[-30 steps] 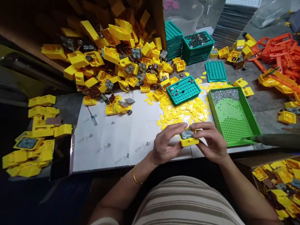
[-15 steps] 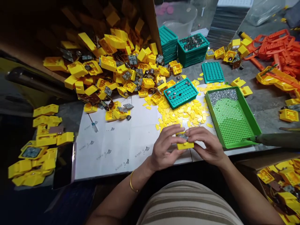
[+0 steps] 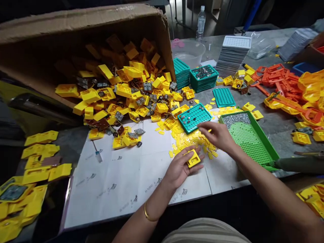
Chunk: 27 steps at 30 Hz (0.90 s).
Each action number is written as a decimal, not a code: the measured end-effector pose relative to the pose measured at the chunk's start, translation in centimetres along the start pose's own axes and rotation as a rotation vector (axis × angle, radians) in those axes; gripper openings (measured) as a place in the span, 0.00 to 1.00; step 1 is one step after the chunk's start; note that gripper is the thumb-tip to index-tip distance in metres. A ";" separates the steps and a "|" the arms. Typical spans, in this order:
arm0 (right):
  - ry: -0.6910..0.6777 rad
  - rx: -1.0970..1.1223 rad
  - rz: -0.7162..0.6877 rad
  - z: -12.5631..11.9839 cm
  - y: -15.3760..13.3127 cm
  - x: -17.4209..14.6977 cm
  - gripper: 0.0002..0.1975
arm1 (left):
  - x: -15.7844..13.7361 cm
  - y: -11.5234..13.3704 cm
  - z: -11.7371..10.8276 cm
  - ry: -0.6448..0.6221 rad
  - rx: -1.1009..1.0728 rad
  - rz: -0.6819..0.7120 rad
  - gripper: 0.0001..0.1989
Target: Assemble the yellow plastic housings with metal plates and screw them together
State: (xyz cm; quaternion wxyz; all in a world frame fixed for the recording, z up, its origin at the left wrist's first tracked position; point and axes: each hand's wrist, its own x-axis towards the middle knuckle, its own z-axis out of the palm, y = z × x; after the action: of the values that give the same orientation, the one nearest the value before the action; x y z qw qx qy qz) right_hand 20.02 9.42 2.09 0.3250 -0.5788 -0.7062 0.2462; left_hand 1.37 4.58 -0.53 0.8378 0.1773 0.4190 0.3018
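My left hand (image 3: 178,168) is palm up, its thumb pressing a small yellow plastic housing (image 3: 193,160) against the fingers. The housing's recessed opening faces up. My right hand (image 3: 219,135) hovers by the lower right edge of a teal tray (image 3: 193,117). Its fingers are stretched out and slightly apart, and nothing shows between them. Small round metal parts sit in a few of the tray's dimples. Under and in front of the tray lie many loose flat yellow pieces (image 3: 183,141).
A tipped cardboard box (image 3: 83,20) spills yellow housings at the back left. To the right stands a green perforated basket (image 3: 268,148) with small metal bits. A screwdriver (image 3: 97,155) lies left on the white sheet. Orange parts (image 3: 278,79) pile up at the far right.
My right hand has let go of the yellow housing and moved up toward the teal tray. My left hand keeps the housing, now turned opening up. The view has tilted upward.
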 end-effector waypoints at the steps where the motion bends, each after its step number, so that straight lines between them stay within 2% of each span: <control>1: 0.055 -0.109 0.034 0.2 0.5 1.6 0.11 | 0.0 0.0 -0.1 0.009 -0.037 -0.048 0.15; 3: 0.057 -0.243 0.074 0.7 1.4 4.2 0.10 | -0.1 -0.1 -0.3 0.020 -0.057 -0.078 0.14; 6: 0.000 -0.300 0.098 1.6 2.1 6.1 0.08 | -0.5 0.1 -0.8 0.016 -0.054 -0.092 0.13; 13: -0.115 -0.259 0.106 1.2 1.8 6.6 0.06 | -0.7 0.4 -1.2 0.042 -0.059 -0.102 0.14; 19: -0.315 -0.070 0.081 1.7 1.9 8.4 0.09 | -0.8 0.6 -0.9 0.079 -0.093 -0.053 0.15; 23: -0.414 -0.180 0.011 1.6 2.0 9.5 0.08 | -0.7 0.8 -1.2 0.063 -0.088 -0.048 0.14; 27: -0.381 -0.230 0.018 1.4 2.1 9.9 0.05 | -0.6 1.0 -1.4 0.056 -0.072 -0.033 0.14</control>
State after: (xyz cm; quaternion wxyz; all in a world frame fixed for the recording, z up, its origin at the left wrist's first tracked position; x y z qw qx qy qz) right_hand 19.16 19.58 1.36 0.1154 -0.5616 -0.7729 0.2718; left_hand -0.39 5.00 -0.50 0.8364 0.1317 0.4341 0.3077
